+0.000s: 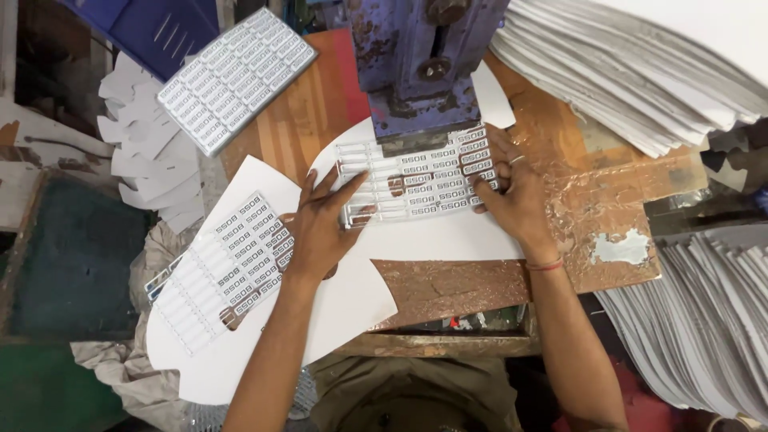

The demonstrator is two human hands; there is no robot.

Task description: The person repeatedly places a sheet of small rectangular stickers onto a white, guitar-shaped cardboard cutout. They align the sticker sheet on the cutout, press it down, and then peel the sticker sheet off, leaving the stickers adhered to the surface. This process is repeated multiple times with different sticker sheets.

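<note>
A white label sheet with rows of small silver labels lies on a white curved card, its far edge under a blue press machine. My left hand presses flat on the sheet's left end, fingers spread. On the sheet's right end rests my right hand, fingertips on the labels, a ring on one finger and a red thread at the wrist. Several label slots near the left end are punched out.
A second punched label sheet lies on white card at lower left. A full silver label sheet sits at upper left on cut card scraps. Stacks of white card fill the right side. Foil-covered board lies under the work.
</note>
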